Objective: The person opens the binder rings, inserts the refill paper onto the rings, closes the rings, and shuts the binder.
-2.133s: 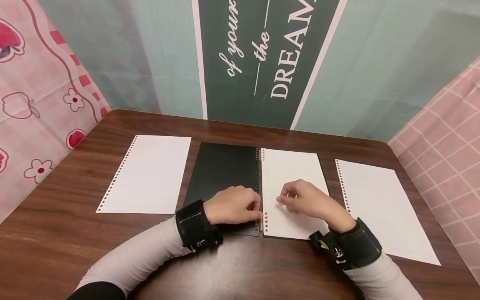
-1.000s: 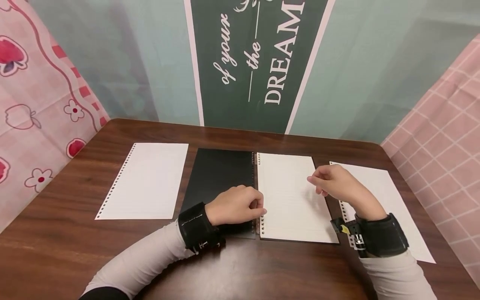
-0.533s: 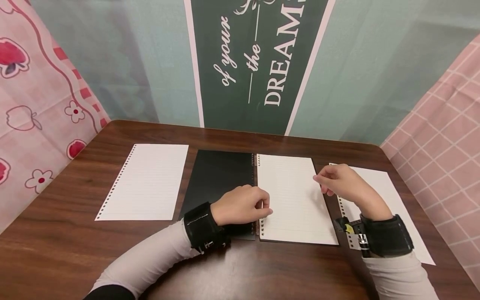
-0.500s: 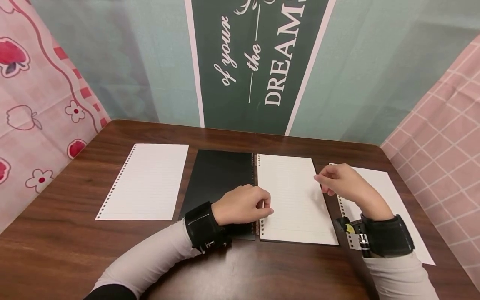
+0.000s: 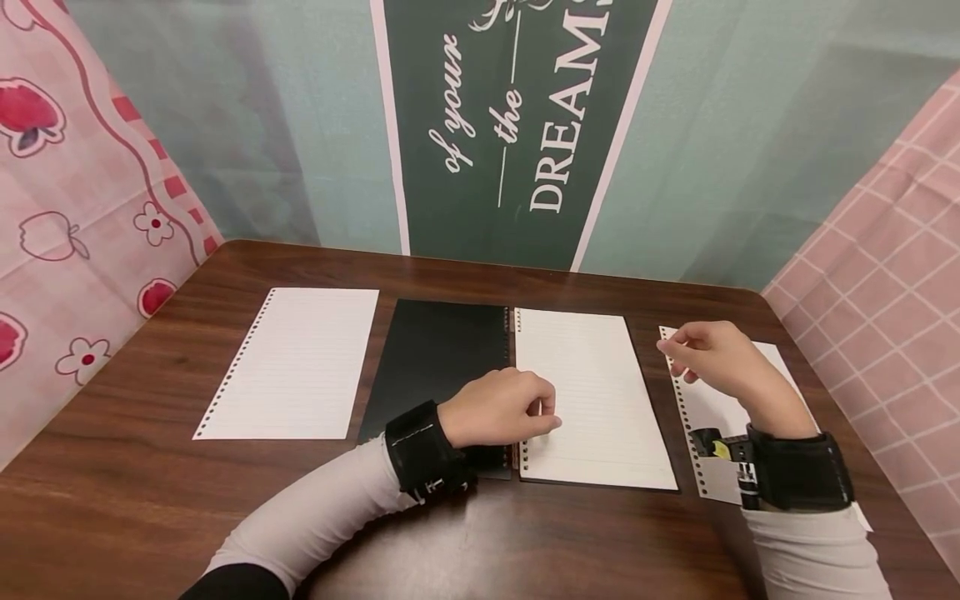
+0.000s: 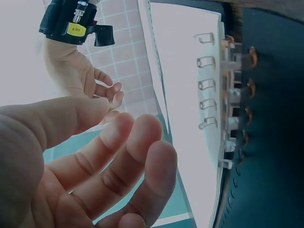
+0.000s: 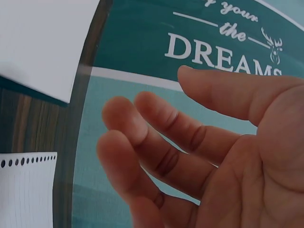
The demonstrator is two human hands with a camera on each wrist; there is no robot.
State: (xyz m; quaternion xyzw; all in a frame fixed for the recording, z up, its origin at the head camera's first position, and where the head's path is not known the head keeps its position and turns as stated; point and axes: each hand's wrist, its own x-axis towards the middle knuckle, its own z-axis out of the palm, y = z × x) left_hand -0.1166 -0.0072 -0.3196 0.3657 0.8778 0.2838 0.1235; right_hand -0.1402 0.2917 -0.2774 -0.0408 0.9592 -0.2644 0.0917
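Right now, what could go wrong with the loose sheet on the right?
The wristband by the right hand overhangs the loose sheet and might drag it askew. Its punched holes might tear if forced onto the binder rings. The left hand, partly above the bound pages, could crease them by pressing down.

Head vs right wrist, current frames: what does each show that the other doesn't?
Only head: the left hand, the left loose sheet, the notebook's black front cover and the apple-print cloth.

Only right wrist: the right palm and the deer's head below its antlers.

Both: the right hand, the notebook's page, the right loose sheet and the dark green banner.
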